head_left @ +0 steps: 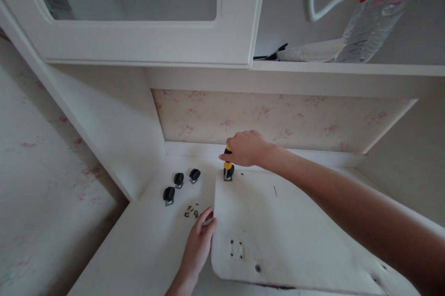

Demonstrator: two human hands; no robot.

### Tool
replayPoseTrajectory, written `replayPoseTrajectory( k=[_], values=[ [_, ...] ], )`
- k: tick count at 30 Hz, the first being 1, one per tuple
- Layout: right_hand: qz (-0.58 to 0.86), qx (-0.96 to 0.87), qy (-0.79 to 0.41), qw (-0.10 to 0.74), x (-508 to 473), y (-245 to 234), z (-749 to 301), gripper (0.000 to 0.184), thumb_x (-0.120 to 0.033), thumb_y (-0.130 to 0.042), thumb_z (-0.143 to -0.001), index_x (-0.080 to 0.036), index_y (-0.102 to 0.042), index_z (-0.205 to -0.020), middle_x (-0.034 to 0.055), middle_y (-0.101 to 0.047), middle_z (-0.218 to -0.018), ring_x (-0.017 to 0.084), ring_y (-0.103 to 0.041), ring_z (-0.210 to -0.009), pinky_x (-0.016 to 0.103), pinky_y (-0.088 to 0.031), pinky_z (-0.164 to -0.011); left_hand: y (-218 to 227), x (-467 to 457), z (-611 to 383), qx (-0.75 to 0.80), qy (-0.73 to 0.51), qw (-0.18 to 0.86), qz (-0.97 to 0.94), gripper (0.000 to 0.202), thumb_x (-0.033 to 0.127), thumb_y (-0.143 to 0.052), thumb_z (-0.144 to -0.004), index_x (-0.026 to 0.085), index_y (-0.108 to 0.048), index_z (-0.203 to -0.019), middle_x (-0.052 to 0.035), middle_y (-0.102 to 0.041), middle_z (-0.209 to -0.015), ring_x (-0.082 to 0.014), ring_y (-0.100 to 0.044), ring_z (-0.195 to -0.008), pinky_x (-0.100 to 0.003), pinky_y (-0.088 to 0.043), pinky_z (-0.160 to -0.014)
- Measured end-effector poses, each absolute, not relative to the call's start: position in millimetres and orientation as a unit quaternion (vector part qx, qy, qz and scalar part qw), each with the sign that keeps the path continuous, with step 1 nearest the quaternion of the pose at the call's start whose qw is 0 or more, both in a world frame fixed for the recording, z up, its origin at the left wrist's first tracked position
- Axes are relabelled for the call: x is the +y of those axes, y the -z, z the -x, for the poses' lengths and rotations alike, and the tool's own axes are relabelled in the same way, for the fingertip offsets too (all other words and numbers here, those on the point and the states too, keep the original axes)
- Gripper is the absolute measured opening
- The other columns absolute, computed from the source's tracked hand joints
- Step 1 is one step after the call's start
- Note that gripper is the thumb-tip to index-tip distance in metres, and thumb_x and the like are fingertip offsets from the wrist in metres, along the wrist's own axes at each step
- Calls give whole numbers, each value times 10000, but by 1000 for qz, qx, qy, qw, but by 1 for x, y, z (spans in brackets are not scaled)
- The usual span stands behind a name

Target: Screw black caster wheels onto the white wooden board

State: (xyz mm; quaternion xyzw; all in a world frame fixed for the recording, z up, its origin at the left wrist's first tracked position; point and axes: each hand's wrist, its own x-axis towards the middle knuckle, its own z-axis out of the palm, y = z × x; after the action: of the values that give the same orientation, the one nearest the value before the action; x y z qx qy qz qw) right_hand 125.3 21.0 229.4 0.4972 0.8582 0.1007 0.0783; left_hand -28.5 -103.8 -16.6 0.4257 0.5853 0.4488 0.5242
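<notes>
My right hand is closed round the yellow-and-black handle of a screwdriver held upright over a black caster wheel at the far left corner of a white board. The board lies flat on the white desk. With fingers stretched out, my left hand rests against the board's left edge. Three loose black caster wheels stand on the desk to the left. A few small dark screws lie just beyond my left fingertips.
A white cabinet side panel walls the left. Floral wallpaper backs the desk. Overhead, a cabinet door and a shelf carry a plastic water bottle and a flat white object. The board has a screw-hole plate mark near its front.
</notes>
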Motion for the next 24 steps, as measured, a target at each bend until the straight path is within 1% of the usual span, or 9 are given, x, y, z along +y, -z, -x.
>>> replayPoseTrajectory(
  k=[2,4,6,8,11,16,19,22,24],
  values=[
    [-515,849,-108,52,19,-230,-132,585,-613,-396,-898,-135,-721,-986,215,-706,-957,332,-670,-920,406,-481,-737,25,-111,38,596,-429,504,-455,530,486,-538,-859,136,-623,-1248,-148,-683,-1256,-258,-701,-987,-335,-550,-809],
    [-530,840,-112,23,16,-230,-141,573,-606,-388,-896,-140,-715,-962,209,-705,-922,343,-671,-883,413,-476,-711,35,-118,52,632,-399,431,-505,492,507,-457,-903,147,-672,-1160,-140,-732,-1149,-251,-724,-889,-334,-565,-738],
    [-545,832,-107,-7,10,-229,-151,572,-621,-376,-891,-155,-703,-945,193,-703,-887,351,-668,-842,414,-464,-681,44,-120,71,665,-380,337,-547,454,487,-420,-925,165,-708,-1064,-128,-760,-1059,-257,-722,-912,-354,-558,-803],
    [-565,819,-92,-40,1,-225,-162,567,-640,-360,-891,-176,-683,-929,163,-696,-828,339,-662,-784,391,-443,-641,49,-118,91,680,-371,283,-565,393,453,-446,-916,184,-712,-1023,-123,-757,-1055,-271,-705,-962,-388,-528,-882],
    [-605,789,-46,-97,-17,-212,-182,544,-649,-322,-911,-206,-638,-893,102,-666,-721,277,-636,-680,330,-391,-571,50,-111,113,683,-343,224,-605,319,401,-467,-905,214,-706,-1004,-111,-733,-1071,-272,-686,-958,-395,-499,-896],
    [-662,724,85,-175,-51,-168,-218,552,-649,-241,-948,-240,-569,-775,-3,-576,-557,162,-529,-497,277,-351,-492,46,-101,122,673,-273,155,-669,309,313,-425,-933,227,-720,-968,-84,-709,-1007,-253,-666,-934,-362,-481,-881],
    [-681,604,281,-302,-76,-133,-245,528,-702,-402,-880,-243,-490,-634,-22,-482,-476,152,-454,-482,298,-361,-551,48,-96,117,679,-238,128,-683,322,271,-407,-942,222,-718,-1009,-81,-697,-1023,-250,-658,-941,-366,-484,-879],
    [-658,520,383,-388,-102,-98,-270,515,-683,-448,-870,-243,-474,-602,-20,-459,-495,155,-418,-496,324,-362,-587,54,-89,112,689,-213,109,-685,328,248,-404,-942,213,-710,-1053,-88,-686,-1064,-248,-645,-969,-371,-485,-897],
    [-656,474,416,-416,-120,-79,-282,508,-685,-479,-846,-244,-494,-595,-7,-468,-521,166,-418,-507,338,-372,-580,57,-84,110,694,-203,102,-683,329,243,-404,-942,205,-713,-1047,-95,-685,-1083,-242,-638,-984,-370,-479,-920]
  ],
)
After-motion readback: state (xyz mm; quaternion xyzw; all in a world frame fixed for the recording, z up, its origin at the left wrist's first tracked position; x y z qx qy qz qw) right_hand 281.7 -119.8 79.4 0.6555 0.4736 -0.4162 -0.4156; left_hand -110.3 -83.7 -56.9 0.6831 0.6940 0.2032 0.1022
